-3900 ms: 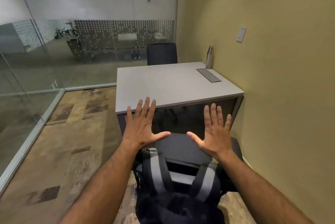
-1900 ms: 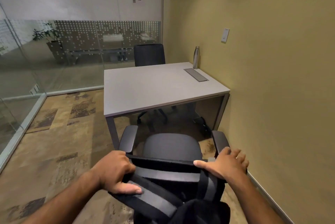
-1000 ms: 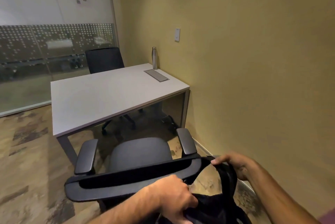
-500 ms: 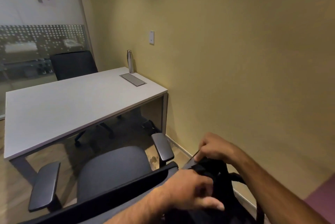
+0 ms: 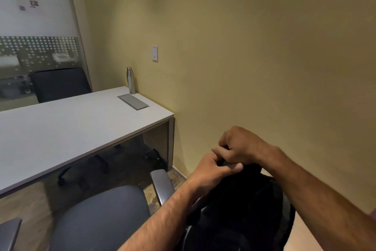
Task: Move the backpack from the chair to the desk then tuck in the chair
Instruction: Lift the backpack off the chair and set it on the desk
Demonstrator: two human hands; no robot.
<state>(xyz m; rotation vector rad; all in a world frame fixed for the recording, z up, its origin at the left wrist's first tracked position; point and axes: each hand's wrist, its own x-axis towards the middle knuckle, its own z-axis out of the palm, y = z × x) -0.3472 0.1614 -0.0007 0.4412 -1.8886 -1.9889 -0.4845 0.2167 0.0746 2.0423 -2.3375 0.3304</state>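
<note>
While the yellow wall is filling most of what I am looking at, the desk is stretching away to my left with its white top bare on the near side, and a steel bottle and a flat cable hatch are sitting at its far corner by the wall. Below me the chair is standing pulled out from the desk, its grey seat showing nothing on it and one armrest pointing up toward me. I am holding the backpack off to the right of the chair, hanging upright with its long side running down from my fists. My left hand and my right hand are both curling closed around the loop at its top, knuckles touching, the right one slightly higher. From this grip the desk is lying up and to the left, across the armrest, so I judge the swing is going leftward over the chair, with my left hand nearer the landing spot.
</note>
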